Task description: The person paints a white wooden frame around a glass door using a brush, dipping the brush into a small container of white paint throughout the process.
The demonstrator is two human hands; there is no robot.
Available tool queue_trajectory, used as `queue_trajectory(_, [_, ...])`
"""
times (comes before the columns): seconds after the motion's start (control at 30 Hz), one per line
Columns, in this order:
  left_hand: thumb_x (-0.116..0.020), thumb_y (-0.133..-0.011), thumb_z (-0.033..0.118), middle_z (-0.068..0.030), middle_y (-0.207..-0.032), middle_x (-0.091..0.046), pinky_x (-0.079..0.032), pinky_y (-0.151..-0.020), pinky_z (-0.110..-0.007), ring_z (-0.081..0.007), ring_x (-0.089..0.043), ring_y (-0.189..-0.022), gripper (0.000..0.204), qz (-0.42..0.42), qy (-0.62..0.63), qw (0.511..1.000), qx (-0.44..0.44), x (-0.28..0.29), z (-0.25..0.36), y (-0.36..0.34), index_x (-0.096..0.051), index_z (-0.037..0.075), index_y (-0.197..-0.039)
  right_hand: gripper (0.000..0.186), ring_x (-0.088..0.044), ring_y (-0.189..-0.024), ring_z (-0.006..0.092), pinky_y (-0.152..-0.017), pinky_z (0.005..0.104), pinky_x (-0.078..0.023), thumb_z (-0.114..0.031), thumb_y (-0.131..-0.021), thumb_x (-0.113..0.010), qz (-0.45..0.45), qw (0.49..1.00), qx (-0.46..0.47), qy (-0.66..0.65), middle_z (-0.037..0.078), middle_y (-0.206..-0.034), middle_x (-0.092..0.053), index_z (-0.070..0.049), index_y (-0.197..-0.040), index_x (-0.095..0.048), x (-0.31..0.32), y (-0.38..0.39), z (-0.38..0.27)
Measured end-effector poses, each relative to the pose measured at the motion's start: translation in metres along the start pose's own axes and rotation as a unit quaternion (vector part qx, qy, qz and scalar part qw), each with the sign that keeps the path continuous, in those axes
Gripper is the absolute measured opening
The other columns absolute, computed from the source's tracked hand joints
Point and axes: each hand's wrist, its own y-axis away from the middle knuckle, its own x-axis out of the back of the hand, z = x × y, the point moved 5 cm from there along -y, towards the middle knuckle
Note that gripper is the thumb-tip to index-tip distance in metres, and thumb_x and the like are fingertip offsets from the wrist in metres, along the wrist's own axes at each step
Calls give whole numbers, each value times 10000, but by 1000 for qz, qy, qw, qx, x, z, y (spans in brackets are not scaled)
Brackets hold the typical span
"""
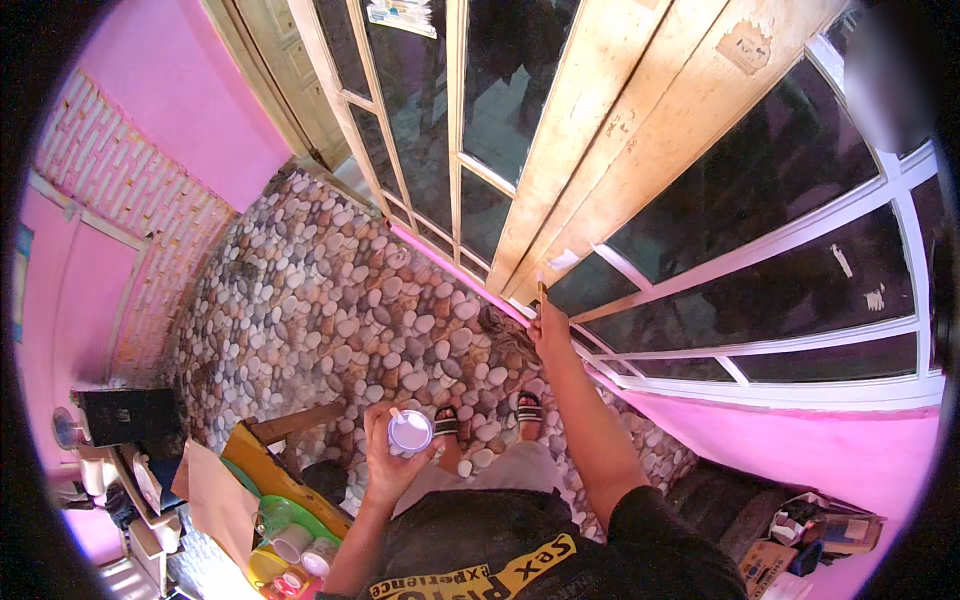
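My left hand (pixel 384 455) is closed around a small round tub of pale paint (pixel 410 431), held open side up in front of my body. A light stick-like piece (pixel 397 413) lies at the tub's rim. My right arm reaches forward, and my right hand (pixel 549 328) grips a slim paintbrush (pixel 542 290) by its handle. The brush points at the lower part of the tan wooden window frame (pixel 560 215); whether its bristles touch the wood is too small to tell. A whitish patch (pixel 564 260) shows on the wood near it.
White-painted bars (pixel 760 240) cross dark glass on the right. A pink wall (pixel 780 440) runs below. Pebble-patterned flooring (pixel 330 290) spreads around my sandalled feet. At lower left stands a table with a green basin (pixel 294 512) and dishes; boxes (pixel 770 565) sit at lower right.
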Motion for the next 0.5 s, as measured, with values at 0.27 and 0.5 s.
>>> queue_trajectory(0.27, [-926,-623,192,-182,-1185,-510,-476,-914,-453,-370,-536,-1099,678,-1,5,1000,8,0,-8,4,-557,30,-1167,255,-376,-443,91,-365,258,-285,-233,-1000,-564,-80,993,-25,-84,16,-649,-465,-80,-816,-477,-20,-21,-34])
queue_trajectory(0.5, [-919,-629,189,-169,-1207,-516,-471,-950,-451,-354,-536,-1124,686,-13,13,1000,16,-2,-4,3,-576,44,-1205,227,-410,-446,81,-340,255,-289,-273,-1025,-546,-71,978,176,-85,13,-694,-506,-111,-881,-480,-22,22,-53])
